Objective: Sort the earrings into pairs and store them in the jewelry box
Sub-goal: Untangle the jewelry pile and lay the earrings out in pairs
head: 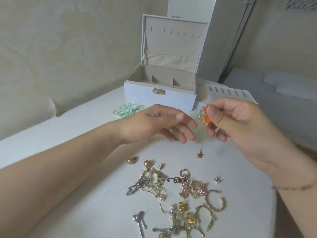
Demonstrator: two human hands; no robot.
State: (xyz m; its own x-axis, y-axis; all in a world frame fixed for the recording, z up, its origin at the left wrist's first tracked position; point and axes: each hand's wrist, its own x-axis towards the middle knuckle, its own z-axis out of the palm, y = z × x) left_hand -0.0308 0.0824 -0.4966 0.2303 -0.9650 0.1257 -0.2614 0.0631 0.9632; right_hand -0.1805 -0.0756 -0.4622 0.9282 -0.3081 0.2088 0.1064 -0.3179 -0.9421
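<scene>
Left hand [159, 122] loose-fingered above the table, right hand [240, 124] raised in a pinching grip.

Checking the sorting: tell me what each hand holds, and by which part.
The right hand pinches an orange and gold earring at its upper part; its chain hangs below. The left hand holds nothing.

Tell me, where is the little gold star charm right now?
In the head view, the gold star charm lies on the white table, centre-right, just below the gap between the left hand and right hand, above the earring pile.
</scene>
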